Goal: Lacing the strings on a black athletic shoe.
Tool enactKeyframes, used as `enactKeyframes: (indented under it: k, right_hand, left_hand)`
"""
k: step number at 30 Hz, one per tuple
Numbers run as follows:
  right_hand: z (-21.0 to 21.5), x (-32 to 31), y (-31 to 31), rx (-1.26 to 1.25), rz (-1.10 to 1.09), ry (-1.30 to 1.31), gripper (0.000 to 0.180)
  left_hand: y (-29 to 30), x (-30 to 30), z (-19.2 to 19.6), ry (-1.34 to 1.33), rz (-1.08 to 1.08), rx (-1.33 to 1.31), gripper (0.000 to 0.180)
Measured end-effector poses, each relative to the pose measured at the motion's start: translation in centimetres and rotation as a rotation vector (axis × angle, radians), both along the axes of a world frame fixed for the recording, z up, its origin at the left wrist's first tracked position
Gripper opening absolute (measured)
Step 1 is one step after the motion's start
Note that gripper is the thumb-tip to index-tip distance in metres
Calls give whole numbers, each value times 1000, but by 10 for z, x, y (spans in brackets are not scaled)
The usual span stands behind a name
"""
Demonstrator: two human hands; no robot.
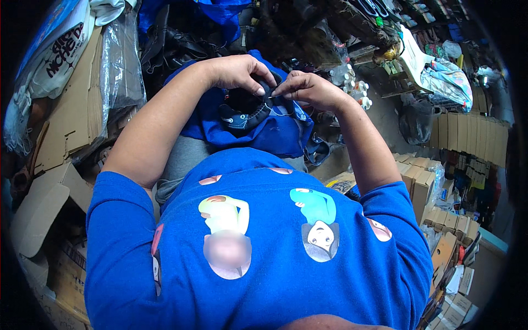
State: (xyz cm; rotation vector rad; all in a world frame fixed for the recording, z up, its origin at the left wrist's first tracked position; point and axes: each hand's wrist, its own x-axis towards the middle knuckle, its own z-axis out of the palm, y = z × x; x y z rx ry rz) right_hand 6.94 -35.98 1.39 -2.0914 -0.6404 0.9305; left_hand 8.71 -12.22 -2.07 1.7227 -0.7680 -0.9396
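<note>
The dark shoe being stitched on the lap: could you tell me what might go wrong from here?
The right hand pinches what looks like a needle close to the left hand thumb, so a slip could prick it. The dark shoe rests on loose blue cloth and might slide. The thread looks fine and could snag.

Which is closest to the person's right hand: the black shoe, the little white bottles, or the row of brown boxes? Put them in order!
From the right hand:
1. Black shoe, touching, just left.
2. White bottles, just right.
3. Brown boxes, far right.
</note>
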Motion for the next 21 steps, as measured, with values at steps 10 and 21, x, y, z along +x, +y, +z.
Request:
enactKeyframes:
  k: [10, 21]
  right_hand:
    - [12, -18, 2, -74, -21, -193, 26]
    - [14, -19, 11, -72, 12, -310, 23]
  left_hand:
    - [4, -1, -1, 121, 18, -21, 39]
    - [0, 3, -4, 95, 14, 29, 38]
